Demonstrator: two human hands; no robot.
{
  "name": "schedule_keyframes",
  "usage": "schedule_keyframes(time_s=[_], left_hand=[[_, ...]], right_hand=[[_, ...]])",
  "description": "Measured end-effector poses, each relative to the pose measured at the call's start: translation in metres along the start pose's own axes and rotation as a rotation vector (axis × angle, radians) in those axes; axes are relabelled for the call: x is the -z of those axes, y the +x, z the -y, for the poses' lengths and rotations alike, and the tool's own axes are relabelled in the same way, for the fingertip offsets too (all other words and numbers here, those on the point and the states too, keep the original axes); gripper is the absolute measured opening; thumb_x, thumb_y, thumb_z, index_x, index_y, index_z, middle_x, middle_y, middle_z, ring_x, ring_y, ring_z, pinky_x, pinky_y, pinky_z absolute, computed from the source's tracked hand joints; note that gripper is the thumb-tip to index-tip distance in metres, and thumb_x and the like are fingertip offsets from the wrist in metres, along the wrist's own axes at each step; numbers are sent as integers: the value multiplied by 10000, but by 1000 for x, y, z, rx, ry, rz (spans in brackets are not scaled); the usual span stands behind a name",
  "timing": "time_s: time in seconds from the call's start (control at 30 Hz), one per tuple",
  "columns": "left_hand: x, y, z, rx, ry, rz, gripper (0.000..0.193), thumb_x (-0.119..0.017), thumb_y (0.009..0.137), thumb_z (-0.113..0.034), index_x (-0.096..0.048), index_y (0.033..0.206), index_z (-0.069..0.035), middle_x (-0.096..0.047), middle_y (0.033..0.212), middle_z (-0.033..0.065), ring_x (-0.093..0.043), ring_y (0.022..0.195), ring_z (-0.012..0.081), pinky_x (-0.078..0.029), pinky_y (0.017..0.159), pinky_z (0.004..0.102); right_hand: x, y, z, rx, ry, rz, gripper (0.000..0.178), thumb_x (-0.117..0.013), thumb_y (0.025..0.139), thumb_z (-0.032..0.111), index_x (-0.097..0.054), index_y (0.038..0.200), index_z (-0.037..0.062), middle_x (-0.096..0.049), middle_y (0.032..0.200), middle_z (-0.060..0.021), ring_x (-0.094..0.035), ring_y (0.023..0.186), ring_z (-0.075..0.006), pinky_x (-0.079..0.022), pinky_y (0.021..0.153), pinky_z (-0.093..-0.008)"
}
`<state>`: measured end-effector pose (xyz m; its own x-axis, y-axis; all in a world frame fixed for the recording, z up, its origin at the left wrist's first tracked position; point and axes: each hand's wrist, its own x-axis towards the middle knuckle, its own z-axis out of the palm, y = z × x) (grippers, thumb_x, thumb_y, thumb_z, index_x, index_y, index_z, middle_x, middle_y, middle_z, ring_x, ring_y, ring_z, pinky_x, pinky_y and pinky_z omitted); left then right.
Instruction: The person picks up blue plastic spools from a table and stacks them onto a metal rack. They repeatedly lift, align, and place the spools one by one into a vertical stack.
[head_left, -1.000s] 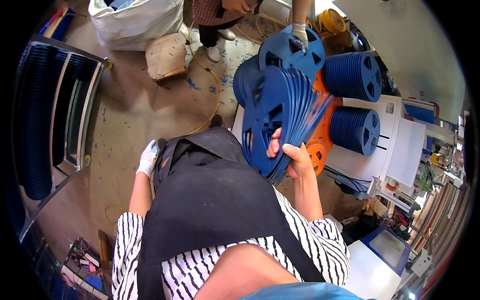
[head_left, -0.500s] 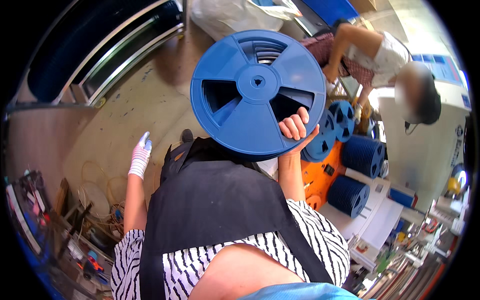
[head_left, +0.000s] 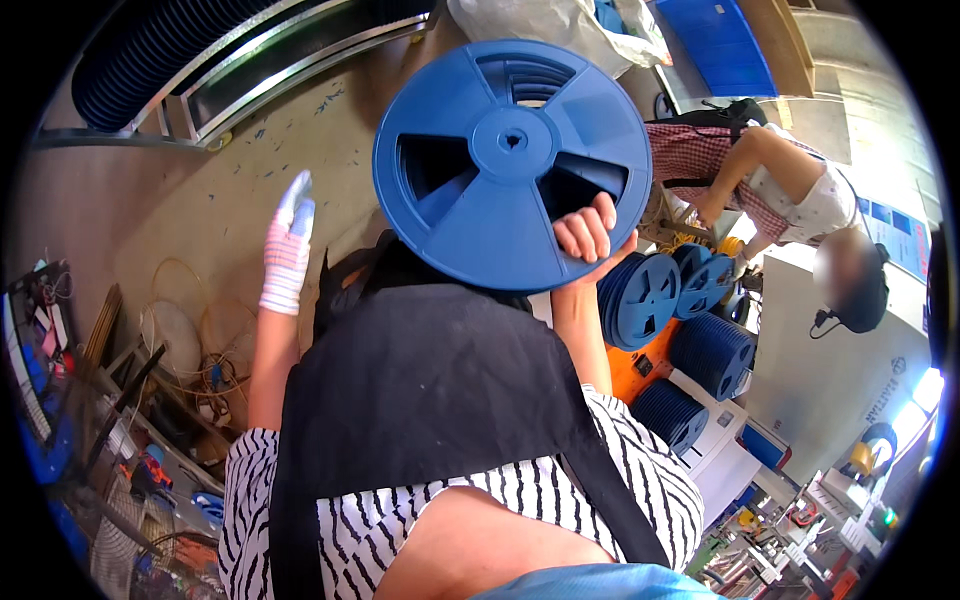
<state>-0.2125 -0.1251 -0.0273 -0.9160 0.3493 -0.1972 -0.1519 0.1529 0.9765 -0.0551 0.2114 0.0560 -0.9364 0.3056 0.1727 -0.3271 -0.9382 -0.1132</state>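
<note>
A stack of blue plastic reels (head_left: 450, 225) is held up in front of my black apron, its round face with a small centre hole turned up. Layered edges show through the reel's wedge-shaped openings. My bare right hand (head_left: 588, 238) is closed on the near right rim, fingers hooked into one opening; the thumb side is partly hidden. Out to the left, apart from the reels, my left hand (head_left: 288, 245) wears a white-and-pink striped glove with pale grey fingertips. Its fingers are stretched out and hold nothing.
More blue reels (head_left: 645, 305) stand in stacks at right on an orange surface (head_left: 632, 372). Beyond them a person (head_left: 780, 185) bends over yellow items. Ribbed dark blue rolls (head_left: 150, 65) sit in a metal frame at far left. Wires and tools (head_left: 200, 370) clutter the lower left.
My left hand has risen farther forward. The reel stack stays in my right hand, almost unmoved. The surroundings have shifted in view, with the person now lower and farther right.
</note>
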Motion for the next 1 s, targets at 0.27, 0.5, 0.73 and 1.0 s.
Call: schedule_keyframes(time_s=[0.27, 0.5, 0.73, 1.0], left_hand=[[-71, 113, -82, -67, 27, 152, 424, -516, 983, -179, -470, 1380, -37, -550, 1315, 120, -501, 1225, 176, -352, 1054, 289], [-154, 185, -130, -32, 94, 386, 370, -533, 962, -107, -526, 1322, -23, -599, 1215, 94, -558, 1131, 165, -408, 1002, 277], [-135, 196, -136, -464, 672, 687, 285, -617, 773, -57, -712, 1036, -115, -574, 1270, 111, -441, 1266, 343, -363, 1063, 434], [-85, 224, -112, -512, 532, 1013, 152, -720, 793, -264, -718, 866, -131, -578, 1292, 70, -329, 1373, 358, -171, 1145, 530]], right_hand=[[33, 81, 21, 92, 21, -32, 339, -670, 851, 380, -463, 886, 113, -499, 610, 32, -468, 561, -104, -383, 609, -277], [48, 109, 38, 107, -34, -23, 357, -645, 873, 415, -467, 892, 107, -516, 624, 13, -467, 562, -113, -386, 618, -290], [46, 115, 27, 251, -67, 17, 353, -676, 873, 396, -455, 850, 122, -535, 594, 37, -508, 524, -82, -413, 587, -255], [26, 101, -45, 465, -159, 4, 302, -680, 876, 342, -485, 877, 111, -580, 610, 26, -566, 544, -93, -451, 587, -260]])
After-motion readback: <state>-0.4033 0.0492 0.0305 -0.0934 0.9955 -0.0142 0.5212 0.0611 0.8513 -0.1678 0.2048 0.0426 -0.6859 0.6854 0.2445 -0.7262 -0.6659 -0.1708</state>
